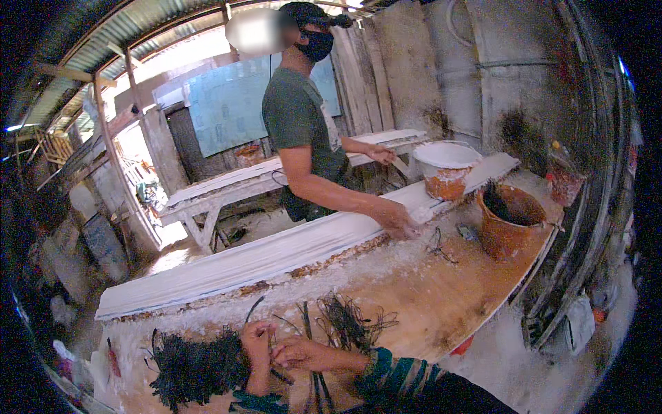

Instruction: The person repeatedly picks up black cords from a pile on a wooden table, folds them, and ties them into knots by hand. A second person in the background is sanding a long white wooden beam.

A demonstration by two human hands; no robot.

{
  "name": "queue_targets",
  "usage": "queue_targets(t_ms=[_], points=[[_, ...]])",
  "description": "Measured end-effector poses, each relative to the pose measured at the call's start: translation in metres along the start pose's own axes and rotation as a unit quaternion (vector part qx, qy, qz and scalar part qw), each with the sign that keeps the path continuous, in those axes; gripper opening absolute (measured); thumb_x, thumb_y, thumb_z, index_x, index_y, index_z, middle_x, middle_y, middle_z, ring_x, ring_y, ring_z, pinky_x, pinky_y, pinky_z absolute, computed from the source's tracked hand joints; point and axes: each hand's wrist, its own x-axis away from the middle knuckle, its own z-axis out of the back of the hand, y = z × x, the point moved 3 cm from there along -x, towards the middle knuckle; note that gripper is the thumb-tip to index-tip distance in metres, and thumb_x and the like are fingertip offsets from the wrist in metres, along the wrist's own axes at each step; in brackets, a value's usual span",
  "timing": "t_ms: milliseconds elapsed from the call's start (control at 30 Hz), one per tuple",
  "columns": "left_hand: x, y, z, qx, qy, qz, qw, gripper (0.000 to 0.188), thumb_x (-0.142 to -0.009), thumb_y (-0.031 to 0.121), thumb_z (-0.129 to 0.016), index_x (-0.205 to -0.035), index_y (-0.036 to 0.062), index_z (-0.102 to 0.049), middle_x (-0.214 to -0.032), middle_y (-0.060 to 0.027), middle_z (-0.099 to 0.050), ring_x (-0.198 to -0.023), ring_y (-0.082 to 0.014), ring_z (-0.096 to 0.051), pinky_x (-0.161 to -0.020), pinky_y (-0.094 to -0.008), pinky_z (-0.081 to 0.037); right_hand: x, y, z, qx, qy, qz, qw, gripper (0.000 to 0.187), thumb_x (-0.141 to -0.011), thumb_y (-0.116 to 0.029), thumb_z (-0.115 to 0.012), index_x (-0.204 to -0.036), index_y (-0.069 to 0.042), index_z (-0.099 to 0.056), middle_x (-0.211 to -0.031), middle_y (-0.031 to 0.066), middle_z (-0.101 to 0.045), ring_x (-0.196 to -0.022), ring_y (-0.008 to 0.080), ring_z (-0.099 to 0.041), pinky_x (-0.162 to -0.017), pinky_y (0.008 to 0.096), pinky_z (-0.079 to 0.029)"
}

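Note:
At the near edge of the table my left hand (256,339) is closed in a pinch, with a thin black strip (254,308) sticking up from its fingers. My right hand (301,353) meets it from the right, fingers curled together; what lies between them is too small to make out. Left of my hands sits a thick bundle of short black strips (196,366), bent and tangled. Longer straight black strips (317,386) pass beneath my right wrist. Just beyond it lies a loose heap of thin black strands (350,321).
A long white molded plank (234,265) crosses the table. Across it a masked person (307,124) rests a hand (396,217) on the plank. A white-rimmed bucket (447,169) and an orange bucket (510,224) stand at the right. A second bench (227,183) stands behind.

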Motion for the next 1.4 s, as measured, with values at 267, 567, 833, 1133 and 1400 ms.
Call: queue_targets(t_ms=[267,567,833,1133,1400], points=[[0.003,0.010,-0.012,0.170,-0.020,0.071,0.983,0.012,-0.062,0.000,-0.068,-0.067,0.0024,-0.057,-0.075,-0.0045,-0.053,-0.065,-0.0110,-0.053,-0.057,-0.0225,-0.044,-0.006,-0.017,0.021,-0.041,0.047,-0.059,0.996,0.017,-0.077,-0.026,-0.057,-0.077,-0.009,-0.059,-0.079,0.0022,-0.057,-0.084,0.0211,-0.051,-0.078,0.0350,-0.037],[0.004,0.007,-0.015,0.195,-0.064,0.083,0.975,0.011,-0.065,-0.004,-0.064,-0.069,0.0020,-0.056,-0.078,-0.0037,-0.049,-0.069,-0.0123,-0.051,-0.060,-0.0212,-0.042,-0.004,-0.015,0.024,-0.151,0.082,-0.097,0.980,0.014,-0.077,-0.020,-0.059,-0.075,-0.005,-0.057,-0.074,0.0038,-0.058,-0.074,0.0154,-0.053,-0.069,0.0274,-0.041],[0.005,0.025,-0.023,0.175,-0.103,0.039,0.978,0.008,-0.070,-0.006,-0.055,-0.070,0.0022,-0.055,-0.075,-0.0039,-0.050,-0.069,-0.0132,-0.050,-0.062,-0.0223,-0.041,0.006,0.014,0.027,-0.117,0.202,-0.195,0.953,0.012,-0.076,-0.016,-0.060,-0.078,-0.005,-0.058,-0.073,0.0011,-0.058,-0.069,0.0087,-0.052,-0.064,0.0243,-0.042],[0.008,0.039,-0.023,0.110,-0.189,-0.009,0.976,0.005,-0.072,-0.002,-0.053,-0.071,0.0030,-0.054,-0.072,-0.0019,-0.052,-0.069,-0.0124,-0.050,-0.066,-0.0242,-0.040,0.011,0.016,0.052,0.051,0.340,-0.191,0.919,0.010,-0.071,-0.014,-0.064,-0.074,-0.006,-0.058,-0.065,0.0034,-0.057,-0.059,0.0117,-0.053,-0.058,0.0255,-0.044],[0.019,0.025,-0.033,0.219,-0.283,0.060,0.932,0.004,-0.072,0.003,-0.057,-0.073,0.0046,-0.054,-0.083,-0.0025,-0.051,-0.082,-0.0128,-0.048,-0.073,-0.0257,-0.038,0.010,0.000,0.072,0.225,0.351,-0.214,0.883,0.008,-0.067,-0.012,-0.063,-0.071,-0.007,-0.057,-0.062,0.0059,-0.057,-0.059,0.0213,-0.057,-0.056,0.0314,-0.043]])
